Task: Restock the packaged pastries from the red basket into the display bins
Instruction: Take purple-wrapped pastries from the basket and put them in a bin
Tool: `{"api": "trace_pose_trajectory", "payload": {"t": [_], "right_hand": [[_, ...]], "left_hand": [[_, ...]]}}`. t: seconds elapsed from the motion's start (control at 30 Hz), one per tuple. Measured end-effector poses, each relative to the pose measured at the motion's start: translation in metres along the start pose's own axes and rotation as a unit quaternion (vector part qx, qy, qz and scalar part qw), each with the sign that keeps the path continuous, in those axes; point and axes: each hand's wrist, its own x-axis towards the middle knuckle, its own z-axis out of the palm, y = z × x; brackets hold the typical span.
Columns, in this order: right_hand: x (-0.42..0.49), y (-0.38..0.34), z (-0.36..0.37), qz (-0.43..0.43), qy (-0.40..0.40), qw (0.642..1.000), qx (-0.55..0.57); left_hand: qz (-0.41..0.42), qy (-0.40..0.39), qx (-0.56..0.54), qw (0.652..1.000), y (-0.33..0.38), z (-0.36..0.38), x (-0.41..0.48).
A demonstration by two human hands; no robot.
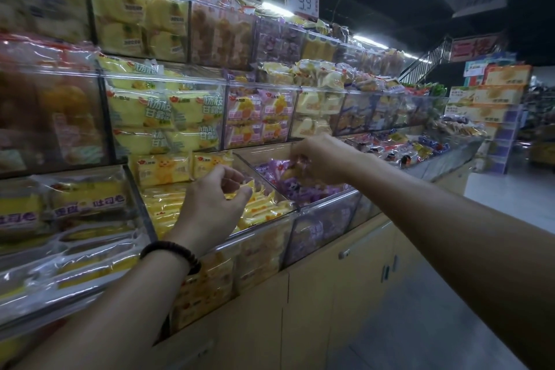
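Observation:
Clear acrylic display bins run along the shelf wall in three tiers. My left hand (214, 200) reaches into the lower bin of yellow packaged pastries (264, 209), fingers curled and pinching the edge of a yellow pack. My right hand (318, 159) is over the neighbouring bin of purple packaged pastries (303, 186) and grips a purple pack with a brown pastry inside. A clear divider (264, 177) separates the two bins. The red basket is not in view.
Upper tiers hold yellow, orange and purple packs behind clear fronts (165, 117). Beige cabinets (330, 294) stand below the bins. A 9.9 price sign (301, 0) sits on top. Stacked cartons (495, 99) stand at the far right, with grey aisle floor (450, 324) beside me.

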Motion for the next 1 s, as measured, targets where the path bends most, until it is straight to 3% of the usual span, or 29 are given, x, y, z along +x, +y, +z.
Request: {"api": "trace_pose_trajectory", "payload": {"t": [0.27,0.4,0.6,0.8,0.9,1.0], "right_hand": [[-0.006,0.015,0.058,0.038,-0.048,0.998,0.028],[-0.009,0.015,0.051,0.049,-0.090,0.993,0.050],[-0.035,-0.025,0.030,0.068,0.037,0.993,0.090],[-0.095,-0.070,0.024,0.086,0.163,0.957,0.224],[-0.127,-0.093,0.027,0.087,0.152,0.943,0.284],[-0.154,-0.118,0.039,0.077,0.138,0.930,0.332]], "left_hand": [[0.013,0.005,0.010,1.000,0.000,0.003,-0.001],[0.036,0.005,0.018,0.999,-0.001,0.003,-0.002],[0.104,0.011,0.031,0.994,0.003,0.002,-0.005],[0.275,-0.015,0.107,0.955,0.020,-0.007,-0.030],[0.274,-0.024,0.068,0.959,0.030,-0.013,-0.066],[0.212,-0.064,0.033,0.975,0.021,-0.025,-0.122]]}}
